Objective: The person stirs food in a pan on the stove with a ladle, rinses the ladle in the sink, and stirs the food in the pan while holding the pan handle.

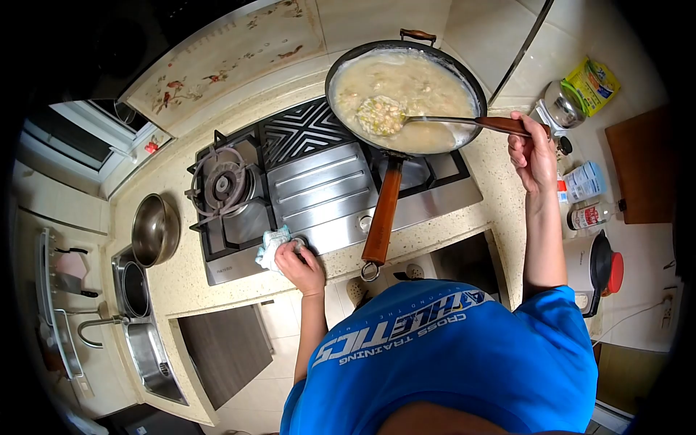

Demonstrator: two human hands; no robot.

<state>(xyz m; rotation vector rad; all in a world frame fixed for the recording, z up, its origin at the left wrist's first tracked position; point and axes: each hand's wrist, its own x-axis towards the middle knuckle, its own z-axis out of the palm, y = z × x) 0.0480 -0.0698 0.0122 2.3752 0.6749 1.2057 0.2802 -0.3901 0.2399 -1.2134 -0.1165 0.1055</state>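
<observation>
My right hand [533,152] is closed round the wooden handle of a ladle [438,119]. The ladle's bowl holds chopped, pale and green bits and rests at the surface of a thick, cloudy soup [406,80]. The soup fills a dark wok [335,109] on the right burner, its long wooden handle [383,210] pointing toward me. On the front left of the stove, my left hand [301,270] grips a crumpled light cloth [272,249]. Part of the cloth is hidden under my fingers.
A bare left burner [225,181] is on the stove [319,196]. Left of it stand a metal bowl [155,230] and a sink [156,362]. On the right counter are a yellow packet [591,85], bottles [591,215], a pot-like appliance [580,272] and a brown board [641,167].
</observation>
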